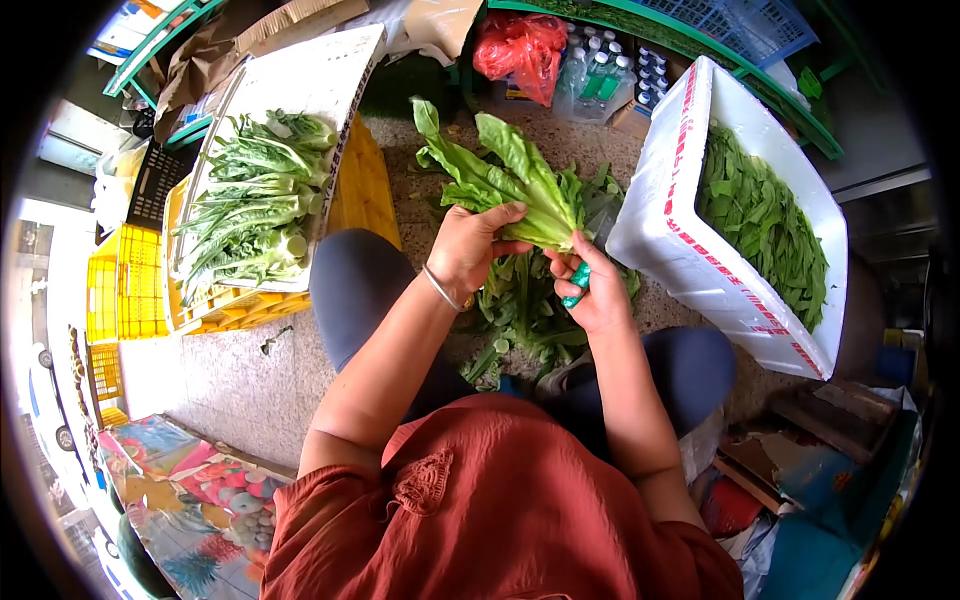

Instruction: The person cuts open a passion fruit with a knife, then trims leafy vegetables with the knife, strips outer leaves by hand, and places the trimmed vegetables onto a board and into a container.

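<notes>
Leafy head (515, 185) at centre, over the leaf pile (525, 315): left hand (477, 248) closed around its leaves, apparently steadying it; right hand (590, 285) curled on a green handle (577, 284), thumb at the base. Stalked heads (265, 195) left, foam box (652, 195) right, seemingly placed within reach.

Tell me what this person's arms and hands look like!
The left hand and right hand are bare, without gloves. A thin silvery bangle circles the left wrist; the right has none. The rust-red sleeves are short.
</notes>
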A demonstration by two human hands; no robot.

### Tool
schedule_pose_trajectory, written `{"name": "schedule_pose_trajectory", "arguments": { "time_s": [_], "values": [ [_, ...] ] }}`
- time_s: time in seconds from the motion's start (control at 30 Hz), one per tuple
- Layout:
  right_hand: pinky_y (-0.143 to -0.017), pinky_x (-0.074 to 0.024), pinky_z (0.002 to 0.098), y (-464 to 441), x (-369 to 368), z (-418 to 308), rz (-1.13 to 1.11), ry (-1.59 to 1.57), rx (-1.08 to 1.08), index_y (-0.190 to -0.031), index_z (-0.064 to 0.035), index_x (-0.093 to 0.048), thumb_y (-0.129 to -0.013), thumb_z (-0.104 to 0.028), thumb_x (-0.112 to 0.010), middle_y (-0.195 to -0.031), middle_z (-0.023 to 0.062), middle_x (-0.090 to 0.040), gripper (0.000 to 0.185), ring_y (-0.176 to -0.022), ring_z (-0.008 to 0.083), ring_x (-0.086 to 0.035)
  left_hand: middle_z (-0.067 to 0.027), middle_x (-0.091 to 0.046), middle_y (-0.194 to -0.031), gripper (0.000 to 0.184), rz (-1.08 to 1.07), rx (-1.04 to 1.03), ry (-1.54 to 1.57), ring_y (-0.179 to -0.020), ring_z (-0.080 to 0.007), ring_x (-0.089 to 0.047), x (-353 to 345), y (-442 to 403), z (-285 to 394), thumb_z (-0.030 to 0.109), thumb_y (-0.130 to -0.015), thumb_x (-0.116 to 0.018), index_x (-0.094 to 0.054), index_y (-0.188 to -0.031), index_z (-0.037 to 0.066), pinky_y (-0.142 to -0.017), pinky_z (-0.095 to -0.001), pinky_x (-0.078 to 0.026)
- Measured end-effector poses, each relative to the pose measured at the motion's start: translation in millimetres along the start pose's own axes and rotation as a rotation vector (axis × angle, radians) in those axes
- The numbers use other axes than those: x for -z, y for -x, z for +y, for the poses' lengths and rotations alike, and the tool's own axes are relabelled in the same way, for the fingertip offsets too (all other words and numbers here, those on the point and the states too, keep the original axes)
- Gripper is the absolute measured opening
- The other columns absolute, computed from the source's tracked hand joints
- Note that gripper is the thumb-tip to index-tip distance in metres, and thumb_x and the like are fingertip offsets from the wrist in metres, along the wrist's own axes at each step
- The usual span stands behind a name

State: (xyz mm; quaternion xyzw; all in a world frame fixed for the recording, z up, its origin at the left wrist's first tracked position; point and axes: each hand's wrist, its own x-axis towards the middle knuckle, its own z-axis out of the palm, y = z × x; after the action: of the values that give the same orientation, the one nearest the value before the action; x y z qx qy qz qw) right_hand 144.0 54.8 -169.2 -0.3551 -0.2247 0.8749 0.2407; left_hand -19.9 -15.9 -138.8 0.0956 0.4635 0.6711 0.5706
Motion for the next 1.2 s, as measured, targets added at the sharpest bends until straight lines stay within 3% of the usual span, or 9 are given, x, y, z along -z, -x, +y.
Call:
{"name": "schedule_pose_trajectory", "arguments": {
  "time_s": [0.5, 0.57, 0.6, 0.73, 0.8, 0.83, 0.87, 1.0, 1.2],
  "values": [
    [-0.037, -0.0331, 0.0183, 11.6, 7.3, 8.6, 0.016, -0.089, -0.224, -0.099, -0.0037, -0.057, -0.086, -0.03, -0.054, -0.092, 0.0119, -0.063, 0.03, -0.064, 0.0138, -0.061, -0.0129, -0.063, -0.086, 0.03, 0.497, -0.553, -0.316, -0.068, -0.0215, -0.061, 99.6, 3.1, 125.0, 0.012, -0.077, -0.064, -0.054, -0.103, 0.001, -0.056, -0.0304, -0.052],
    [-0.037, -0.0328, 0.0179, 23.7, 4.7, -0.9, -0.041, 0.0, -0.163, -0.102, -0.0038, -0.058, -0.084, -0.024, -0.056, -0.088, 0.0107, -0.064, 0.027, -0.063, 0.0131, -0.06, -0.0121, -0.063, -0.091, 0.04, 0.677, -0.56, -1.852, -0.074, -0.0247, -0.059, 178.5, -2.3, 165.8, 0.012, -0.076, -0.063, -0.053, -0.115, 0.014, -0.066, -0.0343, -0.047],
    [-0.038, -0.0327, 0.0176, 31.5, -3.4, -9.5, 0.005, 0.031, -0.117, -0.102, -0.0038, -0.058, -0.083, -0.021, -0.056, -0.086, 0.0101, -0.064, 0.025, -0.062, 0.0128, -0.06, -0.0107, -0.063, -0.087, 0.036, 0.575, -0.48, -1.929, -0.074, -0.0228, -0.058, 226.2, -17.4, 185.7, 0.017, -0.079, -0.062, -0.053, -0.114, 0.008, -0.065, -0.0344, -0.047],
    [-0.04, -0.0295, 0.0164, 72.0, -7.0, -63.9, 0.047, 0.388, 0.246, -0.103, -0.002, -0.058, -0.084, -0.018, -0.055, -0.083, 0.0087, -0.062, 0.025, -0.06, 0.0099, -0.058, -0.0088, -0.06, -0.101, 0.05, 0.65, -0.36, -0.663, -0.087, -0.0221, -0.059, 371.8, -37.3, 219.1, 0.024, -0.077, -0.065, -0.049, -0.119, 0.003, -0.074, -0.0325, -0.049],
    [-0.042, -0.0337, 0.0173, 87.6, 14.0, -105.4, 0.148, 0.553, 0.529, -0.102, -0.0008, -0.058, -0.084, -0.016, -0.056, -0.084, 0.0088, -0.062, 0.024, -0.06, 0.0103, -0.057, -0.0179, -0.059, -0.103, 0.071, 1.055, -0.518, -1.644, -0.084, -0.0267, -0.06, 412.1, -43.3, 237.2, 0.041, -0.063, -0.075, -0.052, -0.114, -0.003, -0.076, -0.0376, -0.048],
    [-0.048, -0.0417, 0.0199, 85.6, 38.8, -125.0, 0.225, 0.562, 0.735, -0.1, 0.0, -0.058, -0.083, -0.012, -0.057, -0.084, 0.0092, -0.062, 0.021, -0.061, 0.011, -0.058, -0.0224, -0.057, -0.103, 0.094, 1.209, 0.01, -1.773, -0.089, -0.0301, -0.058, 349.1, -26.4, 239.2, 0.064, -0.056, -0.067, -0.049, -0.114, -0.008, -0.08, -0.041, -0.046],
    [-0.055, -0.0477, 0.0235, 97.2, 50.8, -155.9, 0.39, 0.639, 0.838, -0.098, -0.0003, -0.059, -0.082, -0.009, -0.057, -0.086, 0.0096, -0.063, 0.019, -0.061, 0.0126, -0.059, -0.0225, -0.055, -0.107, 0.094, 1.333, 0.085, -1.831, -0.096, -0.0319, -0.051, 331.8, -25.6, 231.2, 0.066, -0.059, -0.062, -0.046, -0.117, -0.006, -0.083, -0.0436, -0.041],
    [-0.056, -0.0484, 0.0244, 125.8, 157.3, -278.3, 0.989, 0.74, 1.011, -0.1, -0.0048, -0.061, -0.079, -0.016, -0.059, -0.087, 0.0096, -0.065, 0.024, -0.067, 0.0169, -0.063, -0.0207, -0.047, -0.121, 0.089, 1.596, -0.21, -2.206, -0.122, -0.0366, -0.028, 299.6, -38.1, 213.6, 0.071, -0.07, -0.046, -0.036, -0.128, 0.003, -0.092, -0.0515, -0.027],
    [-0.077, -0.0468, 0.0369, 124.4, 290.3, -357.6, 1.512, 1.214, 0.38, -0.098, 0.0039, -0.06, -0.067, -0.038, -0.068, -0.097, 0.0185, -0.062, 0.053, -0.086, 0.0308, -0.061, -0.0166, -0.024, -0.136, 0.061, 1.292, -0.521, -2.043, -0.126, -0.0312, -0.023, 209.7, -63.1, 183.5, 0.052, -0.076, -0.056, -0.041, -0.126, 0.022, -0.093, -0.0479, -0.034]
  ]
}}
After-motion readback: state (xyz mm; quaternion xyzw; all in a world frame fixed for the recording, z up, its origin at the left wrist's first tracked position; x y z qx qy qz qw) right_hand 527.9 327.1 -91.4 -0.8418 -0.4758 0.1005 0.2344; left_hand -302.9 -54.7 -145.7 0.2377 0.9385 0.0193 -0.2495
